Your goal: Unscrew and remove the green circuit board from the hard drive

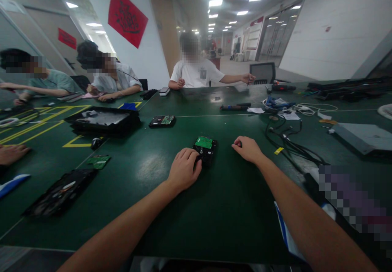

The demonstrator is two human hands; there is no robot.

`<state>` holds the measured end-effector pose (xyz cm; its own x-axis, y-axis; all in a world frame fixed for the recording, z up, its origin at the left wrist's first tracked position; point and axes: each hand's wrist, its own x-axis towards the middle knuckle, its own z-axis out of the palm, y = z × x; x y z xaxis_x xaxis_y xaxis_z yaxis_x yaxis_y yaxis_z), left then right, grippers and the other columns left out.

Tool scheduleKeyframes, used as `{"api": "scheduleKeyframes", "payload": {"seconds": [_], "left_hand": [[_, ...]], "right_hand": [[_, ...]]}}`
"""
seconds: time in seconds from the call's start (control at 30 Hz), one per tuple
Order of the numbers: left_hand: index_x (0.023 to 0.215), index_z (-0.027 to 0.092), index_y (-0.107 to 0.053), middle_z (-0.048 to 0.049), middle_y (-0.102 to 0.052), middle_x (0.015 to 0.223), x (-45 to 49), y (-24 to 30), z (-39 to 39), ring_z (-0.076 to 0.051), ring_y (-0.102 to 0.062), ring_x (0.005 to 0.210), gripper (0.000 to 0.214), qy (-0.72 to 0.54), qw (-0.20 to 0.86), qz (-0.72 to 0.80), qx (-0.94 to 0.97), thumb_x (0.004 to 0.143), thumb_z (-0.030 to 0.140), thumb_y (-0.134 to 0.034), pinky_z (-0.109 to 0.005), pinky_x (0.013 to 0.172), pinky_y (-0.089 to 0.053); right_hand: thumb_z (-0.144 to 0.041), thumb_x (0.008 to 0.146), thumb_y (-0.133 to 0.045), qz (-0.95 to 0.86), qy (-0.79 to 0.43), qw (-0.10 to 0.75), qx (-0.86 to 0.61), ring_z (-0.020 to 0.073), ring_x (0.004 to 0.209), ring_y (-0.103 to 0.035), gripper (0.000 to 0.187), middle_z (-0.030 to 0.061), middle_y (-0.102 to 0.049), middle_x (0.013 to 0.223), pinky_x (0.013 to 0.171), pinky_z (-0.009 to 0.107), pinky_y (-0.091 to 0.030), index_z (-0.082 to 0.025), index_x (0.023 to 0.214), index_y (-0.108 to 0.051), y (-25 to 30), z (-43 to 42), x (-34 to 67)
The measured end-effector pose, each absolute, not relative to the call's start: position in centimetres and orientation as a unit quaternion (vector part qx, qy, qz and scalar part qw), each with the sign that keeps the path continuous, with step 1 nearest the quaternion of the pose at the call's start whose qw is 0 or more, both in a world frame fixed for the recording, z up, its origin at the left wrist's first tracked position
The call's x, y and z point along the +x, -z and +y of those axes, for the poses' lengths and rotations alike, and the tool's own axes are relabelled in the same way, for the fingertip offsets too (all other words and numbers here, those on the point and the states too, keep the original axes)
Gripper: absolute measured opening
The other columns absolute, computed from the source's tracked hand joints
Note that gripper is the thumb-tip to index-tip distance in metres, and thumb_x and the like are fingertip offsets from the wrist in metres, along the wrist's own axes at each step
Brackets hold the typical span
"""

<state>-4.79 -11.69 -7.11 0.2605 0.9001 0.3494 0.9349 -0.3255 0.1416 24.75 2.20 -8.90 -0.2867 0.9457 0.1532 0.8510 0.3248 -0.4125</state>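
In front of me on the green table lies a hard drive (207, 151), its green circuit board facing up. My left hand (184, 169) grips the drive's left and near side, fingers along the edge and thumb at the near corner. To the right of the drive and apart from it, my right hand (247, 148) is closed low over the table. A small dark bit shows between its curled fingers, too little to name. Farther back lies a second hard drive (162, 121), also with circuit board showing.
Left are a black tray (102, 119), a loose green circuit board (98, 161) and a black casing (61, 192). On the right lie black cables (294, 145), a grey metal box (364, 137) and a screwdriver-like tool (234, 107). Several people sit around the table; a person's hand (14, 154) rests at far left.
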Motion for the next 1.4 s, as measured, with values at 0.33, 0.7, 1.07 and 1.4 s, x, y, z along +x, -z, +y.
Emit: {"api": "scheduleKeyframes", "payload": {"seconds": [0.33, 0.7, 1.07, 1.4], "left_hand": [[0.157, 0.016, -0.033, -0.0216, -0.041, 0.151, -1.7, 8.8, -9.9, -0.044, -0.036, 0.140, 0.103, 0.132, -0.021, -0.702, -0.699, 0.082, 0.085, -0.043, -0.058, 0.112, -0.033], [0.163, 0.014, -0.013, -0.0200, -0.026, 0.166, -4.1, 7.7, -6.4, -0.042, -0.026, 0.150, 0.102, 0.101, -0.110, -0.556, -0.818, 0.083, 0.057, -0.060, -0.057, 0.120, -0.026], [0.160, 0.022, -0.026, -0.0180, -0.027, 0.166, -2.4, 8.7, -4.6, -0.040, -0.024, 0.153, 0.093, 0.161, -0.089, -0.476, -0.860, 0.087, 0.070, -0.057, -0.061, 0.123, -0.021], [0.149, 0.023, -0.049, -0.0150, -0.041, 0.157, -2.2, 9.5, -5.0, -0.036, -0.036, 0.146, 0.068, 0.191, -0.032, -0.472, -0.860, 0.095, 0.064, -0.051, -0.057, 0.120, -0.030]], "right_hand": [[-0.034, 0.095, -0.062, -0.785, -0.097, 0.170, -0.588, 0.0188, 0.089, -0.064, 0.017, 0.0068, -0.070, 0.100, 0.080, 0.031, -0.047, -0.019, 0.099, -0.070, 9.2, 2.2, 24.2], [-0.030, 0.099, -0.056, -0.789, -0.080, 0.164, -0.587, 0.0186, 0.086, -0.063, 0.016, 0.0067, -0.068, 0.100, 0.075, 0.030, -0.045, -0.020, 0.100, -0.068, 8.8, 1.7, 23.9], [-0.030, 0.103, -0.047, -0.817, 0.009, 0.112, -0.565, 0.0223, 0.088, -0.064, 0.021, 0.0110, -0.063, 0.110, 0.071, 0.032, -0.043, -0.022, 0.107, -0.066, 8.4, 0.9, 23.4], [-0.029, 0.102, -0.050, -0.825, -0.024, 0.137, -0.549, 0.0211, 0.091, -0.060, 0.017, 0.0097, -0.064, 0.106, 0.079, 0.031, -0.043, -0.021, 0.105, -0.064, 8.2, 1.3, 24.4]]}}
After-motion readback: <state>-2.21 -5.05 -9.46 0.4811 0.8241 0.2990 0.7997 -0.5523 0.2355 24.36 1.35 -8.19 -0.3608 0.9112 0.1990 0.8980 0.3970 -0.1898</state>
